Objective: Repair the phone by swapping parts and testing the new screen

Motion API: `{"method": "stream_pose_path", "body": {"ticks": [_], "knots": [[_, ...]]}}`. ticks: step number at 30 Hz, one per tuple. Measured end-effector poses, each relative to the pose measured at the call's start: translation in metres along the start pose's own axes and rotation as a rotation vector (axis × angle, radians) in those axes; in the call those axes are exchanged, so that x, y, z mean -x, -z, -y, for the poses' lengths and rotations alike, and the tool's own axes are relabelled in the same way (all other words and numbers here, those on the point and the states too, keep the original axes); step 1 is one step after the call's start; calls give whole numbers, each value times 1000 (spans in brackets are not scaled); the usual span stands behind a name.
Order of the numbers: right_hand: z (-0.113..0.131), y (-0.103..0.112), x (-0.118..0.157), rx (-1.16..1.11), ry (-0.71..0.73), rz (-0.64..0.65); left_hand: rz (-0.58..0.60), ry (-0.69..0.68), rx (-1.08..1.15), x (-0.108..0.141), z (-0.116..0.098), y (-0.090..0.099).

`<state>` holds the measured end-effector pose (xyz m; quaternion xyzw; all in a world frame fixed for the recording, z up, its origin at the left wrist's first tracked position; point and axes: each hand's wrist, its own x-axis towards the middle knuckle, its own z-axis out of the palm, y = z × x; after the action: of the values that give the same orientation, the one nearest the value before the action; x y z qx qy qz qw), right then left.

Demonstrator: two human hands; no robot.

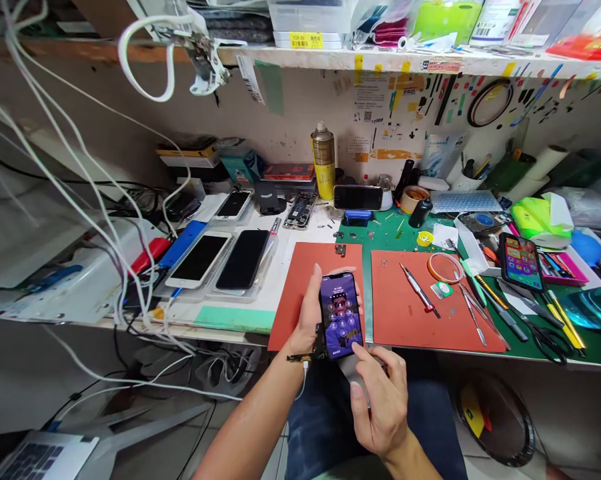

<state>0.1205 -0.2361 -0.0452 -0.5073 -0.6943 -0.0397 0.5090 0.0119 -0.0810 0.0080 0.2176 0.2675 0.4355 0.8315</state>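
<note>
My left hand point(307, 310) is wrapped round a smartphone point(339, 315), tilted toward me above the bench's front edge. Its lit purple screen shows a number keypad. Dark small circuit parts point(303, 358) stick out at the phone's lower left, with a white charging cable point(306, 370) plugged in there. My right hand point(383, 393) holds nothing; its index fingertip is at the bottom of the screen, the thumb is apart and the other fingers are bent. Whether the fingertip touches the glass I cannot tell. A grey flat piece point(353, 370) shows below the phone, partly hidden.
Orange mats point(393, 300) lie on the bench, one bearing a red-tipped screwdriver point(420, 291). Scissors point(545, 340) and another lit phone point(521, 261) lie to the right. Dark-screened phones point(243, 259) lie left. White cables point(87, 167) hang at the left; a shelf point(325, 59) runs overhead.
</note>
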Motion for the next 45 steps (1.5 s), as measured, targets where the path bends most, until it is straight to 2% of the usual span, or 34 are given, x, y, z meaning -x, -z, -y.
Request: {"method": "stream_pose_path", "body": {"ticks": [5, 11, 19, 26, 32, 38, 42, 45], "knots": [[-2, 0, -11, 5, -4, 6, 11, 11, -8, 1, -1, -2], [-4, -7, -27, 58, -37, 84, 3, 17, 6, 1, -1, -4], [0, -7, -23, 4, 17, 19, 30, 4, 8, -1, 1, 0], [7, -10, -33, -16, 49, 126, 25, 6, 20, 0, 0, 0], [7, -10, -37, -33, 55, 66, 27, 23, 27, 0, 1, 0], [6, -14, -51, -14, 51, 95, 39, 14, 16, 0, 1, 1], [2, -15, -45, -24, 16, -15, 61, 18, 0, -1, 1, 3], [-1, -15, -40, -7, -4, -3, 71, 18, 2, -1, 1, 3]]}}
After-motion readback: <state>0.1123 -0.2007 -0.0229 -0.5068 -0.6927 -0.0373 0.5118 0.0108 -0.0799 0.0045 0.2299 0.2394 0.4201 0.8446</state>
